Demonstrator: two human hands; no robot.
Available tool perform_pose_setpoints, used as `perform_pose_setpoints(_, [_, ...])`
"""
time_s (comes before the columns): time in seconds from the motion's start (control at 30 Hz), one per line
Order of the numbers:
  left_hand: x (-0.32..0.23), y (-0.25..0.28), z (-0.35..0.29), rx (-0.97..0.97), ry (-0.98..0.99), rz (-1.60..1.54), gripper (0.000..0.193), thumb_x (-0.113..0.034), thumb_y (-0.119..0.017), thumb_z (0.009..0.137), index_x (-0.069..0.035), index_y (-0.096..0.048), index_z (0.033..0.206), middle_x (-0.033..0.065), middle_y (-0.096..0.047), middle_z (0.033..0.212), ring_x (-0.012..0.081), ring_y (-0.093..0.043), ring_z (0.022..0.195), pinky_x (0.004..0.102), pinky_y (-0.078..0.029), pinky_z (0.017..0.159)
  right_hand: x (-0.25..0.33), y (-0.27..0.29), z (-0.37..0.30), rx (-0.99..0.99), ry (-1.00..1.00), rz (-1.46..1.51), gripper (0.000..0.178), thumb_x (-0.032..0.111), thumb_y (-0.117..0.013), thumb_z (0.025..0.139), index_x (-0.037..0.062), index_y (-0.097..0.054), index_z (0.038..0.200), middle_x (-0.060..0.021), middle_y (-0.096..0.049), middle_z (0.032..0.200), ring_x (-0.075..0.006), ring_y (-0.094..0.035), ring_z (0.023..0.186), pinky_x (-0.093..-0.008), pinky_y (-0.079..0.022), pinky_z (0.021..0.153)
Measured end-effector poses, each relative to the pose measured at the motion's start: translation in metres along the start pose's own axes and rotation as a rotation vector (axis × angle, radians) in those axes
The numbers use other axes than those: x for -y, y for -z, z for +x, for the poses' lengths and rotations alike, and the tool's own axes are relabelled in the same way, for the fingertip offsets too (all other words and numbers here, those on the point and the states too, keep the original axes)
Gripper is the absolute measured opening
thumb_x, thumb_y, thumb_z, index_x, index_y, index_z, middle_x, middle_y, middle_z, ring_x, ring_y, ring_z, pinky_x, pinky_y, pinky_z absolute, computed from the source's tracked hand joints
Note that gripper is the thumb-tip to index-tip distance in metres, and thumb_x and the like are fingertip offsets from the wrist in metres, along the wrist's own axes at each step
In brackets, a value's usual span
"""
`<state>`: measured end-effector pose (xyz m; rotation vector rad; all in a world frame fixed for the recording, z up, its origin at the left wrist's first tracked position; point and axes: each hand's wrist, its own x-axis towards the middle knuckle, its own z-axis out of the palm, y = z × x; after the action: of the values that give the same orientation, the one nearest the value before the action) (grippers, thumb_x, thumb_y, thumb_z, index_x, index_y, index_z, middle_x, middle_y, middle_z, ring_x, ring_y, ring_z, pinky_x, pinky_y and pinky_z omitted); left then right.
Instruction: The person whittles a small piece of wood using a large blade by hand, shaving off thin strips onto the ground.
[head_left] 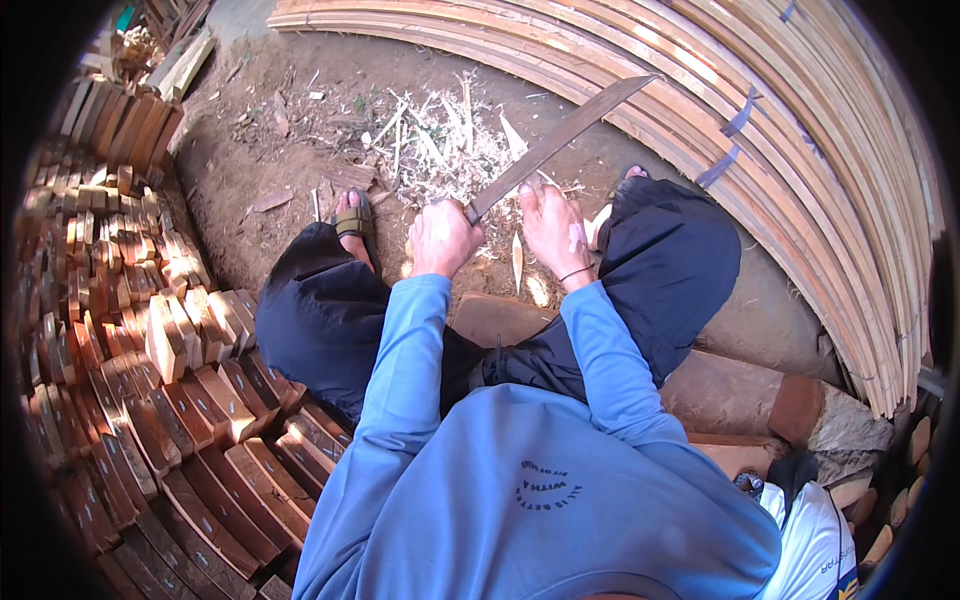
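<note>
My left hand is closed in a fist at the base of a machete, gripping its handle, which the fingers hide. The long dark blade slants up and away to the right, its tip over the stacked strips. Just right of the blade's near end is my right hand, closed, with its fingers curled toward the blade. What it holds, if anything, is hidden. Beyond both hands lies a heap of pale wood shavings on the dirt. One narrow pale sliver of wood shows between my wrists.
Long wooden strips, tied with blue bands, curve along the far and right sides. Many short brown wood blocks are stacked at my left. A white sack is at lower right. My sandaled foot rests left of the shavings.
</note>
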<state>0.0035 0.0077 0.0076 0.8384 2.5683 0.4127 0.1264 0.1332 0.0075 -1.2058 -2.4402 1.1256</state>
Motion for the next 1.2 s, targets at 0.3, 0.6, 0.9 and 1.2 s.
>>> perform_pose_setpoints(0.3, [-0.002, -0.006, 0.033, -0.145, 0.189, -0.108, 0.027, -0.023, -0.068, 0.083, 0.001, -0.076, 0.093, 0.0272, -0.073, 0.091, 0.0419, -0.072, 0.09, 0.0492, -0.056, 0.085, -0.006, -0.011, -0.02, 0.142, 0.023, 0.023, 0.042, 0.033, -0.055, 0.101, -0.0082, -0.063, 0.095, -0.0302, -0.067, 0.075, -0.048, -0.068, 0.073, -0.0534, -0.053, 0.071])
perform_pose_setpoints(0.6, [0.057, -0.019, 0.06, -0.348, 0.306, -0.182, 0.042, -0.034, -0.062, 0.087, 0.006, -0.073, 0.092, 0.0298, -0.071, 0.088, 0.0427, -0.071, 0.088, 0.0478, -0.053, 0.087, 0.008, 0.012, -0.024, 0.017, 0.149, -0.016, 0.032, 0.028, -0.061, 0.098, -0.0041, -0.061, 0.093, -0.0277, -0.066, 0.072, -0.0469, -0.067, 0.071, -0.055, -0.053, 0.067])
perform_pose_setpoints(0.9, [0.003, 0.034, -0.015, -0.012, 0.009, -0.218, 0.024, -0.028, -0.068, 0.085, -0.006, -0.077, 0.09, 0.0255, -0.069, 0.078, 0.0428, -0.07, 0.079, 0.0494, -0.055, 0.078, 0.016, 0.008, -0.01, -0.009, 0.044, 0.069, 0.039, 0.033, -0.063, 0.098, -0.0054, -0.065, 0.099, -0.0286, -0.068, 0.079, -0.0464, -0.069, 0.077, -0.051, -0.053, 0.069])
perform_pose_setpoints(1.2, [-0.006, -0.001, 0.002, 0.012, 0.06, -0.221, 0.026, -0.026, -0.07, 0.084, -0.004, -0.077, 0.095, 0.0283, -0.071, 0.086, 0.0438, -0.071, 0.089, 0.0497, -0.055, 0.085, 0.009, 0.011, -0.014, -0.03, 0.064, 0.176, 0.036, 0.032, -0.063, 0.097, -0.0046, -0.066, 0.099, -0.0281, -0.069, 0.081, -0.0447, -0.07, 0.08, -0.0499, -0.052, 0.071])
